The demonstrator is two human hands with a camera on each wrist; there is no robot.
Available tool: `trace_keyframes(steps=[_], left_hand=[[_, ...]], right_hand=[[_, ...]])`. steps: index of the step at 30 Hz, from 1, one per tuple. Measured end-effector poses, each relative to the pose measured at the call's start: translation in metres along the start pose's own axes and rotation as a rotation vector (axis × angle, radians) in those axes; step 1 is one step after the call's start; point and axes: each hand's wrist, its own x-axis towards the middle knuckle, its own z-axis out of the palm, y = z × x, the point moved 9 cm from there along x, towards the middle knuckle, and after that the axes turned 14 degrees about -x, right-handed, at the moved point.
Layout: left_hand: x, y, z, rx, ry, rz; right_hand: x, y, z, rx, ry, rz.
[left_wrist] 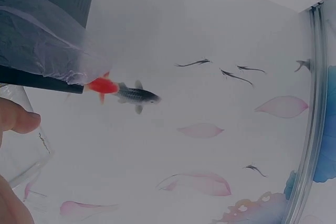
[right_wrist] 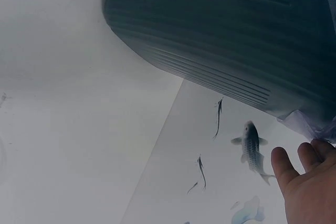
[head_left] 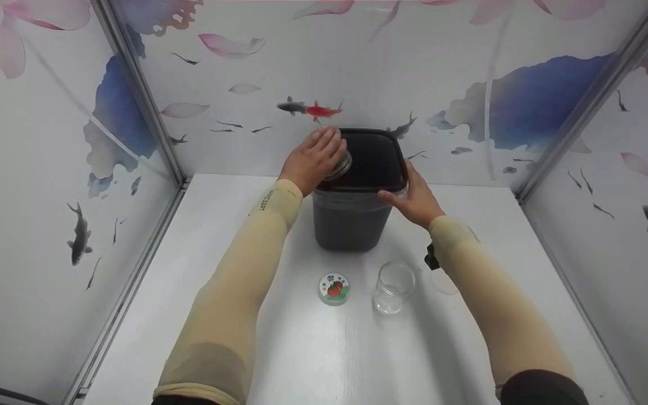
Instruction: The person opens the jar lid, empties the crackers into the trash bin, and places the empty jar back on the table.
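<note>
A dark grey trash bin [head_left: 352,225] with a black rim and a thin clear bag stands at the back of the white table. My left hand [head_left: 315,157] grips a clear jar [left_wrist: 23,156] at the bin's left rim. In the head view the jar's round mouth [head_left: 343,167] is turned toward the bin's opening; most of the jar is hidden by the hand. My right hand [head_left: 418,197] holds the bin's near right corner, thumb in front and fingers along the right side. In the right wrist view, its fingers [right_wrist: 283,166] lie by the bag's edge.
A round lid [head_left: 334,289] with a fruit picture lies in front of the bin. Right of it is a clear glass or jar [head_left: 392,289]. A faint clear disc [head_left: 444,281] lies beside my right forearm. Printed panels [head_left: 324,67] enclose the table.
</note>
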Motion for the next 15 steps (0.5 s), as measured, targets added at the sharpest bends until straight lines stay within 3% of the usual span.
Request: trace_keyframes(steps=[10, 15], left_hand=[[-0.0023, -0.0003, 0.0006, 0.001, 0.009, -0.006], [-0.0033, -0.0004, 0.0017, -0.002, 0.012, -0.005]], right_hand=[[-0.0007, 0.0000, -0.0003, 0.007, -0.007, -0.001], [-0.0031, 0.0031, 0.0015, -0.030, -0.042, 0.041]])
